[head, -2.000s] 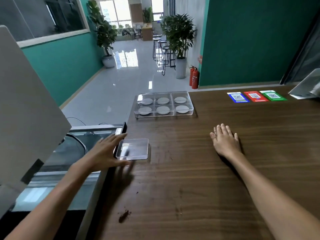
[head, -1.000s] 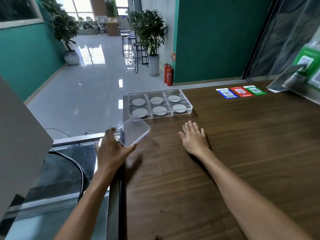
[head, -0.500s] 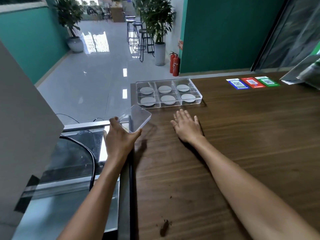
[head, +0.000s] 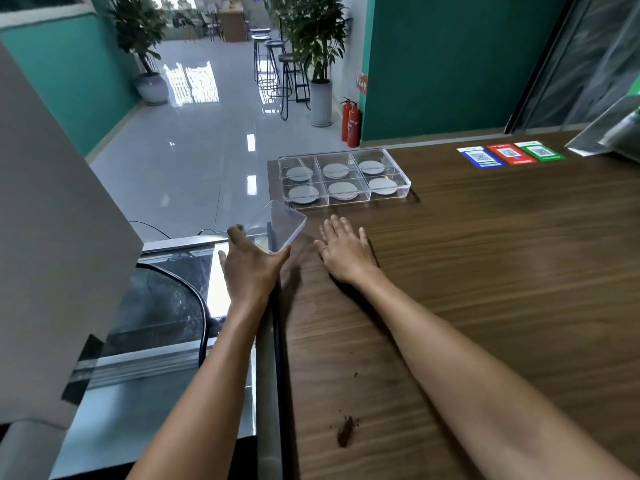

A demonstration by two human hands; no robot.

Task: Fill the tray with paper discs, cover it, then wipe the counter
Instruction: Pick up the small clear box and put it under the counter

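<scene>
A clear plastic tray (head: 398, 176) with several compartments sits at the counter's far left corner, uncovered, a white paper disc (head: 382, 185) in each compartment. My left hand (head: 251, 265) grips a clear plastic lid (head: 278, 225), tilted and raised above the counter's left edge, short of the tray. My right hand (head: 346, 252) lies flat on the wooden counter (head: 485, 289), fingers spread, just below the tray and holding nothing. A brown smear (head: 346, 435) marks the counter near its front.
Blue, red and green QR cards (head: 510, 154) lie at the far right. A grey panel (head: 52, 220) stands at the left beside a glass-topped surface with a black cable (head: 194, 299). Beyond the counter lies an open floor with plants and stools.
My left hand picked the lid up off the counter edge, tilted it and carried it toward the tray. My right hand slid left and forward, staying flat on the counter.
</scene>
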